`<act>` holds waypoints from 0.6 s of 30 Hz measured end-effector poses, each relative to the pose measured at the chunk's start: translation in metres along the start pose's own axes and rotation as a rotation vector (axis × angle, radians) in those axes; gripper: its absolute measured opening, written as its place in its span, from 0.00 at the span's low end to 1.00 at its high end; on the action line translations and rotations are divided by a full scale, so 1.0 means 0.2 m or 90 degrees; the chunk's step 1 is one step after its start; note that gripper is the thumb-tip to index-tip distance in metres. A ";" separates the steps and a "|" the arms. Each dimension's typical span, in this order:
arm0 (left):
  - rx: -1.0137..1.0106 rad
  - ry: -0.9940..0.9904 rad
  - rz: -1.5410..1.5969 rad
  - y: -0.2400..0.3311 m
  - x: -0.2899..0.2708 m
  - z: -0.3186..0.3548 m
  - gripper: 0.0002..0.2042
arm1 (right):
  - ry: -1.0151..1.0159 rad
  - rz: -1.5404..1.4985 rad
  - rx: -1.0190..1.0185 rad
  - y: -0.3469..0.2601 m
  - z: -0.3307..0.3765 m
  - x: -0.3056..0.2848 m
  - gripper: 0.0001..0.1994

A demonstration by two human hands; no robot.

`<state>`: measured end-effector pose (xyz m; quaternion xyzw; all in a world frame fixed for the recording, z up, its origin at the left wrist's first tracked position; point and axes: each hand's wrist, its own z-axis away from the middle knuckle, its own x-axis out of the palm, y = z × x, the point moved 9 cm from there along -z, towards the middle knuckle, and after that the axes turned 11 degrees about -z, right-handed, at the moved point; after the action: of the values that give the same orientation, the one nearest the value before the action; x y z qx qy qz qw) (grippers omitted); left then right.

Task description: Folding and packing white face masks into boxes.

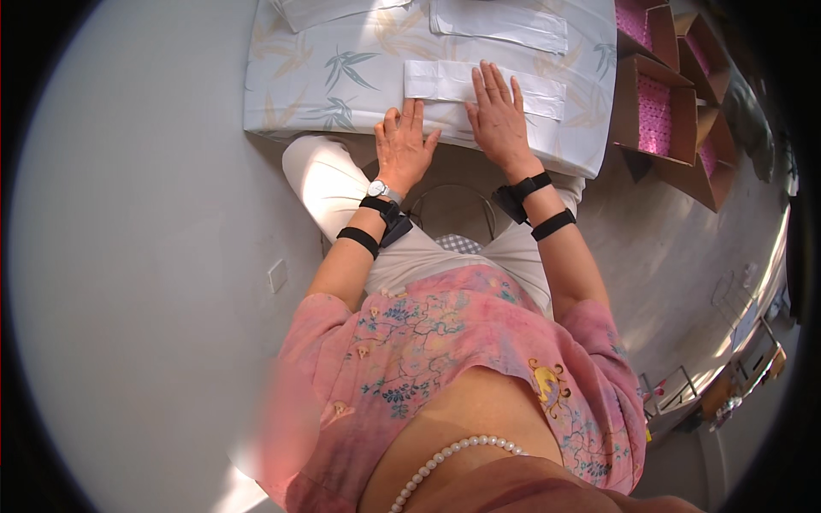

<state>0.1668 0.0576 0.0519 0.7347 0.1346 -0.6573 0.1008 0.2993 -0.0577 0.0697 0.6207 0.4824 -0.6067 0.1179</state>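
Note:
A long white strip of folded cloth or paper-like sheet (440, 79) lies crosswise near the front edge of the table. My right hand (499, 121) rests flat on it, fingers stretched forward over its right half. My left hand (404, 150) is at the table's front edge, fingers loosely spread, with the fingertips at the strip's near left edge. Neither hand grips anything. Beyond the strip lies another folded white piece (505, 24), and a third white piece (329, 10) is partly cut off at the far left.
A pale cover with a leaf pattern (286, 73) drapes the table. On the right stand several open cardboard boxes (631, 107) lined with pink bubble wrap. A wall (137, 214) fills the left side. My legs are under the table's front edge.

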 end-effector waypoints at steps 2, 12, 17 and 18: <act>0.000 0.001 -0.002 0.00 -0.01 0.00 0.34 | -0.048 -0.032 -0.030 -0.09 0.00 0.09 0.33; 0.000 0.006 0.012 0.00 -0.03 -0.01 0.33 | -0.102 -0.029 -0.015 -0.13 0.03 0.26 0.36; 0.016 0.019 0.035 0.00 -0.04 -0.03 0.32 | -0.107 -0.008 -0.013 -0.12 0.05 0.27 0.35; 0.018 0.036 0.056 0.00 -0.06 -0.04 0.31 | -0.109 -0.001 -0.014 -0.12 0.05 0.27 0.35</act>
<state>0.1729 0.0595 0.0638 0.7595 0.0959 -0.6329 0.1157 0.2636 -0.0271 0.0307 0.5648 0.4779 -0.6522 0.1650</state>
